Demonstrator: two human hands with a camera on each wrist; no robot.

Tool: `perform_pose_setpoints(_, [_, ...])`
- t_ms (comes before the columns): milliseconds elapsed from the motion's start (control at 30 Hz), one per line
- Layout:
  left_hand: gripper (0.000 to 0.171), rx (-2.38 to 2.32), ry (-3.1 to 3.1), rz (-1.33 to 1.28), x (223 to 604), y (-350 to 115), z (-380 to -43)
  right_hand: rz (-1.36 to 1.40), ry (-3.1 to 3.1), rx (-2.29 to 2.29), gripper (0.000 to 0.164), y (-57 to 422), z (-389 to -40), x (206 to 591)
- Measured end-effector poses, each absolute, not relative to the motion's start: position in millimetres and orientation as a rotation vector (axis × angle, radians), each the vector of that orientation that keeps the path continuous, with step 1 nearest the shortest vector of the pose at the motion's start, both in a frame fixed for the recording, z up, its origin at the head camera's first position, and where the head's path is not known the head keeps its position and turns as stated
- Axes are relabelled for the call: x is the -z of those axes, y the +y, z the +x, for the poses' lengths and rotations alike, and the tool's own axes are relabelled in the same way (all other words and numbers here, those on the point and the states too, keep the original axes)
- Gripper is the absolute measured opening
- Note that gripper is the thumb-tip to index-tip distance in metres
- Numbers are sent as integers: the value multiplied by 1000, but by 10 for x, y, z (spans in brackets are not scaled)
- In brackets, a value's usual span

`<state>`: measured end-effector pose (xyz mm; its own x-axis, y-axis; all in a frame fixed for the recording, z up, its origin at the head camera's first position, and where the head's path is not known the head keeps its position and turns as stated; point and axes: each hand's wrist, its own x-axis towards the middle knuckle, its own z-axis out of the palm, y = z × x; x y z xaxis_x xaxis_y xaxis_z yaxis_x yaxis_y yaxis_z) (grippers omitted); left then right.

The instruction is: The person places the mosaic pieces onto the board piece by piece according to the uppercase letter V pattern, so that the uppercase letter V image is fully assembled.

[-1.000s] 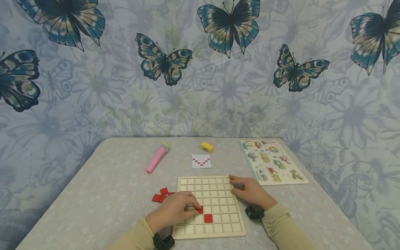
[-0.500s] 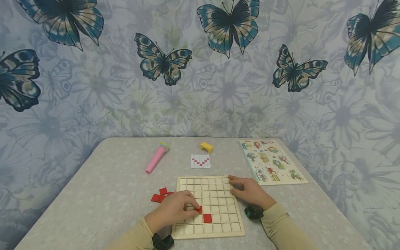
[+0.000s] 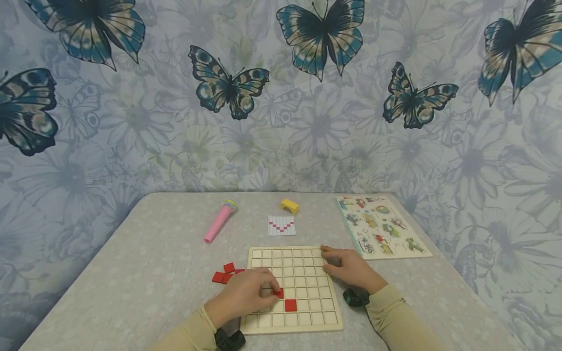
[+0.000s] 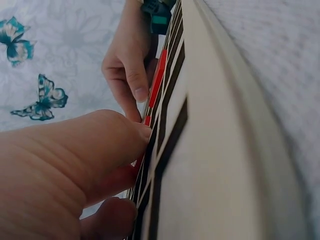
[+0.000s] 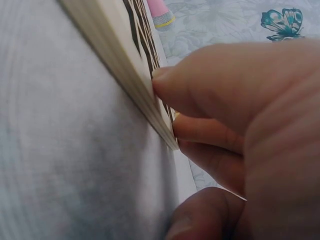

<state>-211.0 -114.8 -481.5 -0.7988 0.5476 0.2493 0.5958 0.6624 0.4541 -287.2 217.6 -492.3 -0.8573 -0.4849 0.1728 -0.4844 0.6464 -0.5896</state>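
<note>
A pale wooden grid board (image 3: 309,319) lies flat on the table. My left hand (image 3: 246,294) is over its left half, thumb and forefinger pinching a red square tile (image 3: 279,293) at a cell. One row nearer and one column to the right, another red tile (image 3: 291,305) sits in its cell. My right hand (image 3: 353,271) holds the board's far right corner; the right wrist view shows the thumb (image 5: 172,82) on top and fingers (image 5: 200,131) against the edge. Several loose red tiles (image 3: 224,275) lie left of the board, partly hidden by the left hand.
Behind the board lies a small card (image 3: 282,225) printed with a pink V on a grid. A yellow arch block (image 3: 290,206) is beyond it. A pink toy microphone (image 3: 219,223) lies at the left, a picture puzzle board (image 3: 384,226) at the right.
Both hands stay almost where they were, the left still at the same tile and the right at the board's corner. The head view has shifted very slightly.
</note>
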Motion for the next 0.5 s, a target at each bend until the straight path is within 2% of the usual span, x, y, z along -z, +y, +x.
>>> perform_pose_setpoints(267, [9,846,-2790,-944,4812,-1190,-2109,-816,2831,1053,45,2168,-2869,4932])
perform_pose_setpoints(500, [17,1031,-2781,-753,4716,-1442,-2186,-806,2838,1034,45,2165,-2869,4928])
